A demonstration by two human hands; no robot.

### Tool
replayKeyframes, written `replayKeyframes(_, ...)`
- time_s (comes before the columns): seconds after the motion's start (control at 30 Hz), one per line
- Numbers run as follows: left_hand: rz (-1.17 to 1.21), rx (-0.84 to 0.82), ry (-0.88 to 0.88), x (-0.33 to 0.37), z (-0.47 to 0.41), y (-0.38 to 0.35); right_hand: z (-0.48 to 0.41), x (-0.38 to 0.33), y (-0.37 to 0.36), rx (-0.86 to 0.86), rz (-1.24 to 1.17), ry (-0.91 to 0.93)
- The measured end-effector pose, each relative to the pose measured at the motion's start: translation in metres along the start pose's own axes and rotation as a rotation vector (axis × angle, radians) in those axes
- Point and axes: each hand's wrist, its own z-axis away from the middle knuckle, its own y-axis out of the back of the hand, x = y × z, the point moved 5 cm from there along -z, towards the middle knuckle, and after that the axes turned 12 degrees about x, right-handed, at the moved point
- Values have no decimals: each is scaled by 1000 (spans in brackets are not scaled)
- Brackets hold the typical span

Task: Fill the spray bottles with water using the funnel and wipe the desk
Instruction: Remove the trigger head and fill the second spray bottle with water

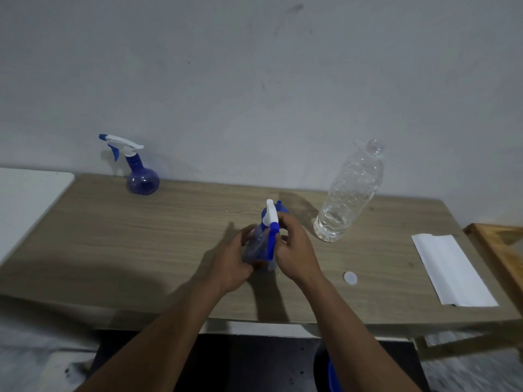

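- A sprayer (pixel 261 244) stands near the middle of the worktop (pixel 169 236), between both hands. Its body is clear, blue-tinted plastic, and whatever it contains is hard to judge through the blur. On top sits a white head with a blue collar, and a long blue trigger hangs down the side facing the camera.
- The left hand (pixel 232 261) is wrapped around the body from the left, fingers curled closed on the plastic.
- The right hand (pixel 294 247) is closed on the neck and head from the right, thumb and fingers pinched at the blue collar just below the white top.
- A second sprayer (pixel 140 171) stands upright at the far left of the worktop, close to the wall (pixel 254 80). It has a round, deep-blue bulb body, a narrow neck, a white head with a blue nozzle tip pointing left, and a blue trigger.
- A clear bottle (pixel 348 193) stands uncapped to the right of the hands, apart from them, with water only in its lowest part.
- A small white cap (pixel 350 278) lies flat on the worktop in front of the bottle, near the right forearm.
- A folded white tissue (pixel 452 270) lies at the right end of the worktop, well apart from the sprayers.
- A wooden frame (pixel 498 250) sits just beyond the right edge.
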Motion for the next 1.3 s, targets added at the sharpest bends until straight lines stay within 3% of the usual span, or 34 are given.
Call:
replayKeyframes(0.2, 17, 66, 13, 7, 4, -8, -2, 2, 0, 80, -32, -46)
replayKeyframes(0.53, 94, 47, 24, -5, -4, -8, -9, -1, 3, -25, 123, 36)
replayKeyframes(0.7, 119, 39, 82, -10, -8, -9, -10, -19, 9, 101, 106, 140)
replayKeyframes(0.83, 163, 26, 112, -8, -4, -8, -13, -51, 20, 83, 22, 133)
replayKeyframes(1.13, 219, -54, 92, 26, 10, 0, -34, -128, 58, 210, 61, 311)
replayKeyframes(1.3, 180, -13, 75, 24, 11, 1, -42, -149, 85, 324, 105, 339)
